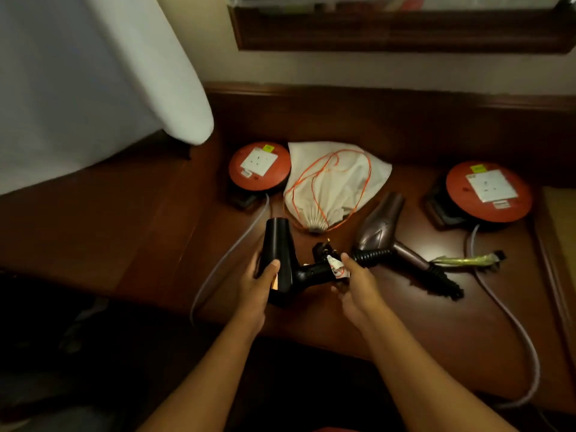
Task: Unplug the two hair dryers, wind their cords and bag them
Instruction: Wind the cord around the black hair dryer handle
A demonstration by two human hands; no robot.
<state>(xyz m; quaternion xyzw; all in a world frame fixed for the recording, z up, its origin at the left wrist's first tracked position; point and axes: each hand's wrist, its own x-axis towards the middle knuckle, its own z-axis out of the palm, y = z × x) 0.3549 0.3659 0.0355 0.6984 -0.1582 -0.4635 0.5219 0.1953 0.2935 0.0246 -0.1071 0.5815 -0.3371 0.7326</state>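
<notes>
The person stands over a dark wooden desk [405,332], both bare forearms reaching in from its near edge. The left hand [260,283] grips the barrel of the black hair dryer [279,260], fingers wrapped round it and the thumb laid across its side, holding it just above the desk near the middle of the near edge. The right hand [355,283] pinches the end of that dryer's handle, where the black plug [324,249] and a white tag [335,266] sit bunched together; its fingers are curled tight on the bundle.

Just right of the hands, the brown hair dryer [381,226] lies on its side, its ribbed black cord [442,280] trailing toward the right edge. Behind the two dryers, in the middle of the desk, lies a white drawstring bag [339,179] with an orange string looped over it. A round orange socket reel [260,166] sits to the bag's left toward the back edge, and a second socket reel [489,191] near the back right corner; each trails a grey cable [230,254] toward the near edge.
</notes>
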